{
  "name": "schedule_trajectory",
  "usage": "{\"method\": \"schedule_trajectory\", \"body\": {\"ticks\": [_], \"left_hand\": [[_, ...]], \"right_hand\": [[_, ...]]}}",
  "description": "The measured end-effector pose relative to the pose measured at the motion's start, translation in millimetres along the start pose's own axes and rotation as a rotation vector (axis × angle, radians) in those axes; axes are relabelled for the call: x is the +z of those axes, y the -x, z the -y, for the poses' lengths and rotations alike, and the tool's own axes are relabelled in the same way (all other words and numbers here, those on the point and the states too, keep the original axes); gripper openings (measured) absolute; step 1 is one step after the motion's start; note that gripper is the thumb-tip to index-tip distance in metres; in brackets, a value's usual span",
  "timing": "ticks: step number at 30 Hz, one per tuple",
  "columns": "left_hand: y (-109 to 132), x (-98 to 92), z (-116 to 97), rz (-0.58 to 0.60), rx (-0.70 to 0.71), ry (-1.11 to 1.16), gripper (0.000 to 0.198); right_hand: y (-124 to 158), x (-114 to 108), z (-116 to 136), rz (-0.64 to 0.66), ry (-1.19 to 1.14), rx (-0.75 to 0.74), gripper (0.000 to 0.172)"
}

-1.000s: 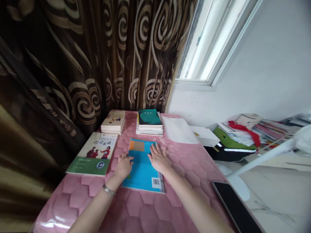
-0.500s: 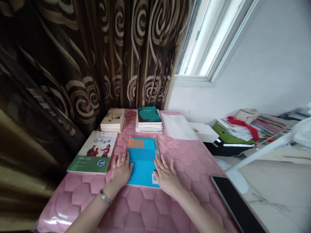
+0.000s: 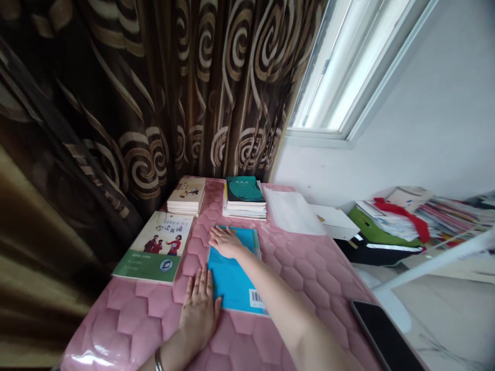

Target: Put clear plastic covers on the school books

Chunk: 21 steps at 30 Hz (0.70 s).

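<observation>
A blue book (image 3: pixel 232 288) lies flat before me, its white barcode label near the lower right corner. My left hand (image 3: pixel 200 312) rests palm down along the book's lower left edge, fingers stretched out and the thumb at the cover. Across the book reaches my right arm. My right hand (image 3: pixel 227 242) lies flat on the top left part of the cover, fingers extended to the left, hiding that corner. Neither hand grips anything.
A white-and-green book (image 3: pixel 154 250) lies at left. Behind stand a stack of beige books (image 3: pixel 186 196) and a stack topped by a teal book (image 3: pixel 245 190). White translucent sheets (image 3: pixel 294 211) lie at the back right. A black-screened phone (image 3: pixel 386 335) lies on the pink quilted tabletop's (image 3: pixel 135 314) right edge.
My right hand has moved from the book's right edge up and left onto its top left part. My left hand has slid lower along the left edge. The view has shifted slightly.
</observation>
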<state>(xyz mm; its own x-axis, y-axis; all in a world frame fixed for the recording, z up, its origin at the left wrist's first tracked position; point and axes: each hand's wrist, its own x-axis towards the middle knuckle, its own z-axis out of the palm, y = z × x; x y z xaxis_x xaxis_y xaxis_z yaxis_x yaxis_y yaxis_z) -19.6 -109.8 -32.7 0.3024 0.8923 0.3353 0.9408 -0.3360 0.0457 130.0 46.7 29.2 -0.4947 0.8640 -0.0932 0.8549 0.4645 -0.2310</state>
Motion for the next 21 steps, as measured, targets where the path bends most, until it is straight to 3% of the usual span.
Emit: {"method": "schedule_trajectory", "body": {"ticks": [5, 9, 12, 16, 21], "left_hand": [[1.6, -1.2, -1.7, -0.005, -0.009, 0.0, 0.059], [0.7, -2.2, -0.5, 0.012, -0.014, 0.027, 0.058], [-1.1, -2.0, 0.3, 0.04, -0.018, 0.041, 0.057], [-1.7, -1.1, 0.0, 0.061, -0.02, 0.034, 0.057], [-2.9, -7.7, -2.5, 0.091, -0.038, 0.068, 0.059]], "right_hand": [[-23.3, -2.0, -9.7, -0.031, 0.011, 0.123, 0.062], [-3.1, 7.4, 8.8, -0.035, 0.002, 0.116, 0.069], [42.1, 25.9, 30.9, -0.097, -0.019, 0.055, 0.069], [125.6, 55.0, 48.6, -0.177, -0.007, 0.082, 0.067], [204.1, 73.7, 46.2, -0.198, -0.002, 0.298, 0.068]]}}
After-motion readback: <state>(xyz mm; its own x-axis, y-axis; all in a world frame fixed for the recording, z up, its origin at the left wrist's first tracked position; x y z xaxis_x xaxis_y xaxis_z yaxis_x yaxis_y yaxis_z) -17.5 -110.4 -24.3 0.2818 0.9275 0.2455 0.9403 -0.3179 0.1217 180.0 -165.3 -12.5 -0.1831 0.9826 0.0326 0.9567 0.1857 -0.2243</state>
